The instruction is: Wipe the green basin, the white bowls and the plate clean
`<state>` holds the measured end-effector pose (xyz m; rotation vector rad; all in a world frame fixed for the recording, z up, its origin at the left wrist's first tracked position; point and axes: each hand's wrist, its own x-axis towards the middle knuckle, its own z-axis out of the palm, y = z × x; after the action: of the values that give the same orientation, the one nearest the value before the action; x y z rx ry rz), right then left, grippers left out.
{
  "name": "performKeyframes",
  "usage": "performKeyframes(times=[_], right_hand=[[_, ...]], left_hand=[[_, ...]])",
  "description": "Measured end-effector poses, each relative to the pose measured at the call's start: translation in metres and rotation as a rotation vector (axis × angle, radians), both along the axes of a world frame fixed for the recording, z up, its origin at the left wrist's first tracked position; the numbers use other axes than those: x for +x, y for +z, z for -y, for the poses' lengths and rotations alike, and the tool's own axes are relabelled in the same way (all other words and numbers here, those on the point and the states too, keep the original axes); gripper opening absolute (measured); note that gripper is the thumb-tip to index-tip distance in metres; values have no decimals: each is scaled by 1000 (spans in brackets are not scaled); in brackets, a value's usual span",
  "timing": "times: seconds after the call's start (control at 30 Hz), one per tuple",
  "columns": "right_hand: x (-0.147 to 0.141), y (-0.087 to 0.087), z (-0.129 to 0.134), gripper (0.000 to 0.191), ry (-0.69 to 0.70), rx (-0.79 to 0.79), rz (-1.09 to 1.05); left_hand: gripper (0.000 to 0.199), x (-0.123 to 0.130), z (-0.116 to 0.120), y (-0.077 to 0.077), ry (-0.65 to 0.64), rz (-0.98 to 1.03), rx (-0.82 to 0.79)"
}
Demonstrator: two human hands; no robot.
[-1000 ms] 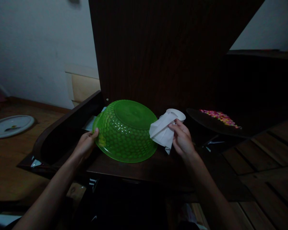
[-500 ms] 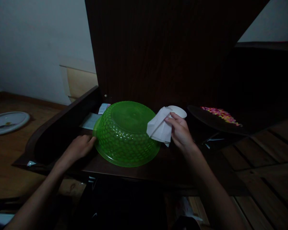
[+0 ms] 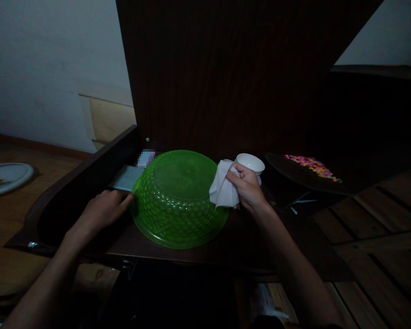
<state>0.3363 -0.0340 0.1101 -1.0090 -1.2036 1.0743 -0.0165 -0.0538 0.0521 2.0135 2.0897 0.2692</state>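
Observation:
An upside-down green plastic basin [image 3: 181, 201] with a bumpy side rests on the dark wooden desk [image 3: 144, 251]. At its left rim is my left hand [image 3: 108, 208], thumb against the edge and fingers curled; the fingertips are hard to see. My right hand [image 3: 248, 185] pinches a crumpled white cloth or tissue [image 3: 224, 187], which hangs against the basin's right side. Just behind that hand stands a white bowl [image 3: 250, 163].
Papers [image 3: 126, 178] lie left of the basin beside the desk's raised side [image 3: 78, 178]. Pink and yellow pieces [image 3: 311, 167] sit on a dark surface at the right. A white round lid or plate [image 3: 8, 179] is at the far left.
The cloth has shifted slightly and hangs lower against the basin's side, still in my right hand. More of the white bowl shows. My left hand stays at the rim, and the view has shifted slightly.

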Motion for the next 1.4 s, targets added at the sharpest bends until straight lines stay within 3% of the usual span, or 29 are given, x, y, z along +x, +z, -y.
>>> performKeyframes(times=[0.13,0.33,0.5,0.7,0.93,1.1,1.27,1.4], right_hand=[[-1,5,-2,28,-63,77,42],[5,20,0,37,-152,229,300],[13,32,-1,47,-268,394,707],[8,34,-12,51,-359,516,913],[-13,13,-13,40,-40,519,1211],[-23,3,-10,39,-22,568,1510],[-21,-1,-11,37,-60,798,1487],[-20,-5,-11,35,-73,892,1439]], left_hand=[[45,9,-8,9,-5,136,234],[46,30,-10,-13,21,532,494],[66,37,-5,-27,-55,671,424],[72,33,-3,-37,-139,700,411],[59,30,-3,-40,-119,662,506],[53,33,-7,-35,12,567,481],[61,33,-10,-33,-36,517,422],[71,29,-11,-34,-74,513,346]])
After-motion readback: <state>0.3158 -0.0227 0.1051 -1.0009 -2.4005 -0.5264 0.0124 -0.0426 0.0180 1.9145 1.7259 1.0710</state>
